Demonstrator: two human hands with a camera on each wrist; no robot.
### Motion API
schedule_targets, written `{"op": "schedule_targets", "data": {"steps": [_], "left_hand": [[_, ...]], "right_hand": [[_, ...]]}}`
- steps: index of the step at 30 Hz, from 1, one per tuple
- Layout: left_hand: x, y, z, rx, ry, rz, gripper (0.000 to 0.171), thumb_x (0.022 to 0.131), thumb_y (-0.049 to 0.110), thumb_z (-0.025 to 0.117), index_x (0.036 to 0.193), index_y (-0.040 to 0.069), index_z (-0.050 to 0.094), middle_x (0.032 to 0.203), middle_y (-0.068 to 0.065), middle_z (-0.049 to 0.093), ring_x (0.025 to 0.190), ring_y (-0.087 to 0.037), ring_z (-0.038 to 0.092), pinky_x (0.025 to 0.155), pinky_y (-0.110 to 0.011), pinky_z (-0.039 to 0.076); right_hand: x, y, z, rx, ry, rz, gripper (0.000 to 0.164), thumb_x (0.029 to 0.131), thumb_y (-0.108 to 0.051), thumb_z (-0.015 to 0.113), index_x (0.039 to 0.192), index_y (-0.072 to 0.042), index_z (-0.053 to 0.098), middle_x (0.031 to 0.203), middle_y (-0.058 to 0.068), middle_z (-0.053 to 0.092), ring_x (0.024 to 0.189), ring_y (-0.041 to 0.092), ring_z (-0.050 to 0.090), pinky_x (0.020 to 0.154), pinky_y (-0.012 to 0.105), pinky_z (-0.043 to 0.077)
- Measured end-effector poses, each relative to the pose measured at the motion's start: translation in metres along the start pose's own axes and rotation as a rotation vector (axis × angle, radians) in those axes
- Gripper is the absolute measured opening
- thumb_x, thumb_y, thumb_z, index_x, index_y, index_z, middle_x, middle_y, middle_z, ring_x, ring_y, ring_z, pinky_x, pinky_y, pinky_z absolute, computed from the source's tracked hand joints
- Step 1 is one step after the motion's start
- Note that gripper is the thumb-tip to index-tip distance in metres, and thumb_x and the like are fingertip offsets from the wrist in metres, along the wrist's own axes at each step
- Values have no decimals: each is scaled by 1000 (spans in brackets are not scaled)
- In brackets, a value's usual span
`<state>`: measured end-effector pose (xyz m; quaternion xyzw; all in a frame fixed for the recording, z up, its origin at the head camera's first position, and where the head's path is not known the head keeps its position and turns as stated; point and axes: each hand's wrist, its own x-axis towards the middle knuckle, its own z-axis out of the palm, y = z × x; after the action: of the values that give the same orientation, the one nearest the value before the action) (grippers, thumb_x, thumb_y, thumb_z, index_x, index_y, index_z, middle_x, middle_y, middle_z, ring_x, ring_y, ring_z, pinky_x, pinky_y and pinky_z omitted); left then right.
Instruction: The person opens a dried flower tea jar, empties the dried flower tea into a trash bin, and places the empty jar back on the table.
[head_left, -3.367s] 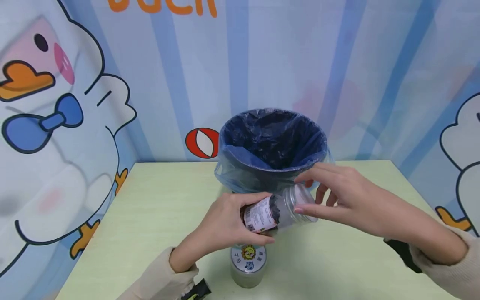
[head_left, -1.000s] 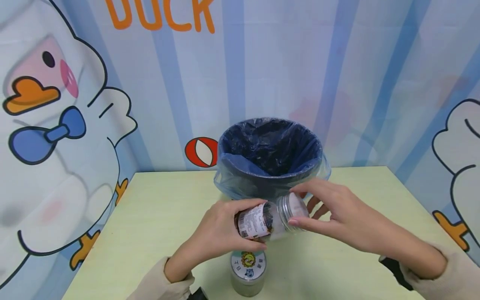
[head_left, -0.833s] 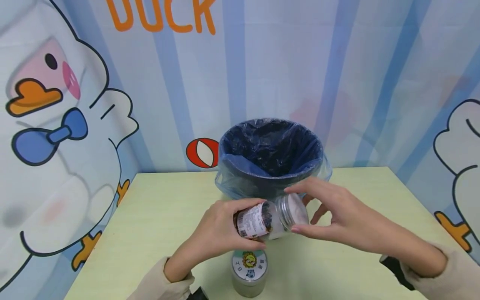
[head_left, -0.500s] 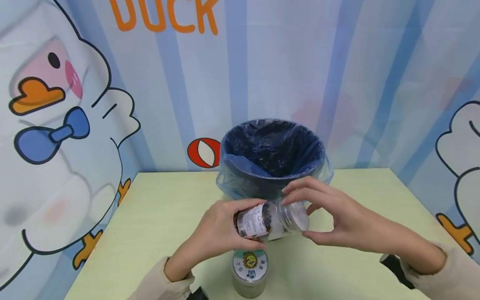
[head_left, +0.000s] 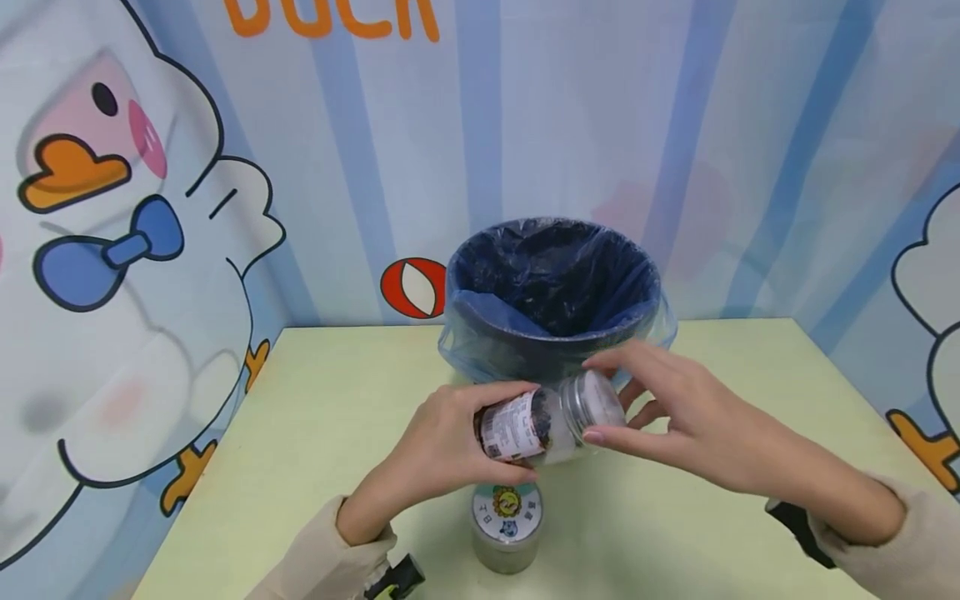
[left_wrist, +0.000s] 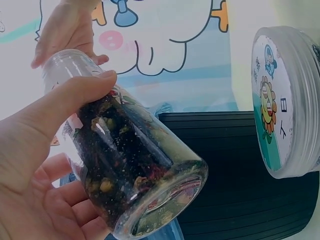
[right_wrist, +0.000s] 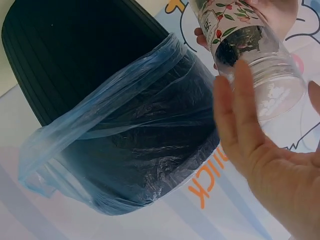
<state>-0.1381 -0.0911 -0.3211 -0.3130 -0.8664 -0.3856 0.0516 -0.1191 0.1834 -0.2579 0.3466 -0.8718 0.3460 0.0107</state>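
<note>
My left hand (head_left: 442,437) grips a clear, labelled jar (head_left: 516,427) tilted sideways above the table, its screw-top end to the right. Dark dried flower tea (left_wrist: 125,145) lies in its base end, seen closely in the left wrist view. At the other end, my right hand (head_left: 690,421) has thumb and fingers on opposite sides of the clear lid (head_left: 602,400), pinching it; those fingers are blurred in the right wrist view. Below the held jar, another lidded round jar (head_left: 506,533) stands upright, a cartoon sunflower on its top.
Behind the hands stands a dark bin (head_left: 555,279) lined with a blue plastic bag (head_left: 480,354). It sits near the back of the pale green table (head_left: 337,392). A duck-patterned backdrop (head_left: 405,167) closes off the rear and sides.
My right hand's spread fingers have drawn in around the lid again after regripping; they shifted about it in the earlier frames too. The left hand keeps its hold on the jar.
</note>
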Motion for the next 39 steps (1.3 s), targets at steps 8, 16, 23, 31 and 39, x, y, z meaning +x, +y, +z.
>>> {"op": "schedule_targets", "data": {"steps": [8, 16, 23, 31, 39], "left_hand": [[-1, 0, -1, -3, -4, -24, 75, 63, 34, 96, 132, 26, 66, 109, 9, 69, 88, -8, 60, 70, -28, 52], [0, -1, -1, 4, -3, -22, 75, 64, 34, 95, 132, 26, 66, 109, 8, 69, 88, -8, 61, 70, -27, 53], [-1, -3, 0, -14, -10, -27, 74, 64, 34, 95, 132, 27, 66, 109, 9, 69, 88, -8, 60, 69, -28, 53], [-2, -4, 2, -16, -23, -35, 73, 65, 34, 95, 132, 26, 66, 108, 9, 68, 87, -9, 59, 69, -28, 52], [-2, -4, 2, -21, -23, -43, 74, 64, 34, 95, 131, 27, 66, 109, 9, 68, 88, -9, 59, 70, -28, 53]], "right_hand": [[2, 3, -2, 47, -41, -137, 53, 88, -19, 79, 135, -19, 54, 132, -3, 53, 107, 13, 61, 75, 29, 58], [2, 3, -4, 1, -48, -198, 66, 83, -16, 83, 141, -23, 51, 142, 1, 44, 124, 20, 50, 82, 35, 57], [-3, -5, 1, -4, 0, 17, 55, 93, -34, 71, 143, -26, 48, 136, -4, 49, 102, 11, 61, 65, 29, 56], [-3, -2, 4, -5, 20, -22, 49, 90, -29, 76, 134, -20, 56, 129, -6, 56, 99, 9, 63, 69, 28, 57], [-2, -1, 0, -61, 39, -209, 56, 80, -7, 84, 128, -25, 62, 131, -3, 54, 116, 15, 55, 82, 34, 57]]}}
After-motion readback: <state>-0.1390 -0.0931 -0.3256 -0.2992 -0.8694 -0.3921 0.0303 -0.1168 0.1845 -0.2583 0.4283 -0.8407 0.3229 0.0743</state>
